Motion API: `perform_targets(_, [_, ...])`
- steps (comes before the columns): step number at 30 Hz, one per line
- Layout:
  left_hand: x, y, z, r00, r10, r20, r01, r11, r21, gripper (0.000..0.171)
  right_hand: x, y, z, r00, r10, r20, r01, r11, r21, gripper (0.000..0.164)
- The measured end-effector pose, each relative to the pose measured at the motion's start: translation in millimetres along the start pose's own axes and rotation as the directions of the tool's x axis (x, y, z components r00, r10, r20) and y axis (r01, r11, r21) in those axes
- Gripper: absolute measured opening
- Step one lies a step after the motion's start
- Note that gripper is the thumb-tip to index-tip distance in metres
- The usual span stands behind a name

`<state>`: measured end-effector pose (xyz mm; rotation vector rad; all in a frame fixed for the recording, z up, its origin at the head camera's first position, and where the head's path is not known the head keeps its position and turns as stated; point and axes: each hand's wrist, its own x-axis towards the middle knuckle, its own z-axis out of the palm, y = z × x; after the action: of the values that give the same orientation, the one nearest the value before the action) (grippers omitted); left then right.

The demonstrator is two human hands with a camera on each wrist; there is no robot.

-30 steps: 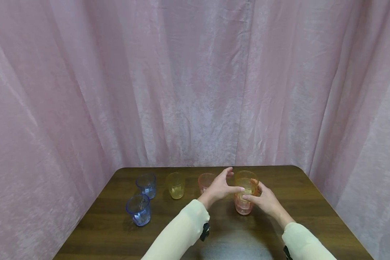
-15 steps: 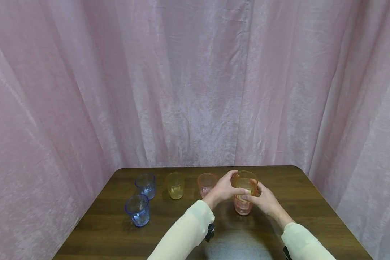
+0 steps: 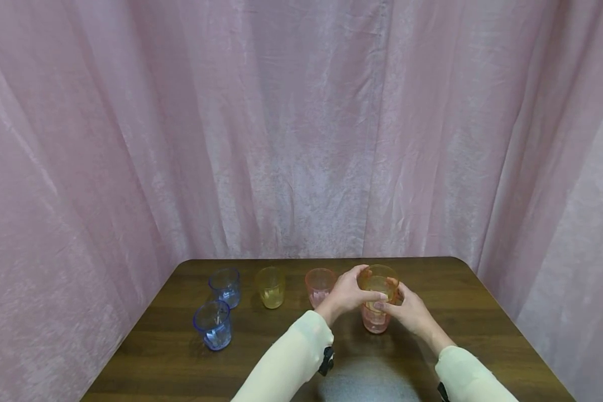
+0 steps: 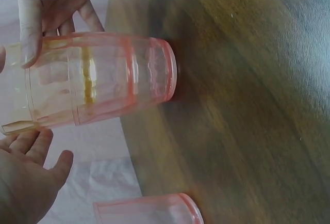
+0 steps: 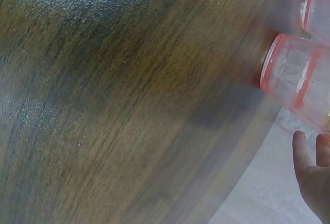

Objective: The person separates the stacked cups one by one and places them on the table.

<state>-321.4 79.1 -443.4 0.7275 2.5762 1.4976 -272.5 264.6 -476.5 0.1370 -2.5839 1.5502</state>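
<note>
A clear yellow cup [image 3: 379, 274] sits upright, nested in pink plastic below it, at the right part of the table. The pink cup [image 3: 375, 322] forms the bottom of this stack, its base on the wood. My left hand [image 3: 345, 290] holds the yellow cup from the left, thumb across its front. From the right, my right hand [image 3: 416, 314] grips the same cup, the two thumbs close together. In the left wrist view, the fingers of the left hand [image 4: 26, 170] lie along the yellow rim. Most of the right hand [image 5: 315, 180] is cut off in the right wrist view.
Another pink cup [image 3: 319, 278] stands just behind my left wrist. Farther left are a yellow cup [image 3: 271, 290] and two blue cups, one at the back [image 3: 226, 290] and one nearer [image 3: 214, 326]. A pink curtain [image 3: 291, 139] hangs behind the wooden table [image 3: 482, 329].
My left hand has moved right and its fingers have come round the upper yellow cup. The right hand and the stack have stayed in place.
</note>
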Motion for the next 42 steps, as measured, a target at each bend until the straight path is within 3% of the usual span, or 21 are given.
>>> perform_targets(9, [-2.0,-2.0,2.7,0.997,0.037,-0.066,-0.034,0.999,0.036,0.087,-1.8,-0.7,0.4,1.0,-0.003,0.004,0.003,1.0,0.015,0.08])
perform_targets(20, [-4.6,4.4,12.1,0.98,0.031,-0.196,-0.019,0.998,0.062,0.088,-0.8,0.5,4.7,0.999,-0.022,-0.049,0.02,0.999,-0.042,0.078])
perform_targets(31, [-5.3,14.9,7.3,0.977,0.008,-0.213,-0.008,1.0,0.002,0.084,-2.1,0.3,4.2,0.999,-0.029,-0.027,0.029,1.0,0.002,0.068])
perform_targets(42, [-4.3,16.5,3.5,0.98,0.011,-0.197,-0.032,0.994,-0.104,0.081,-2.9,-1.8,3.0,1.0,-0.011,-0.017,0.01,1.0,-0.025,0.079])
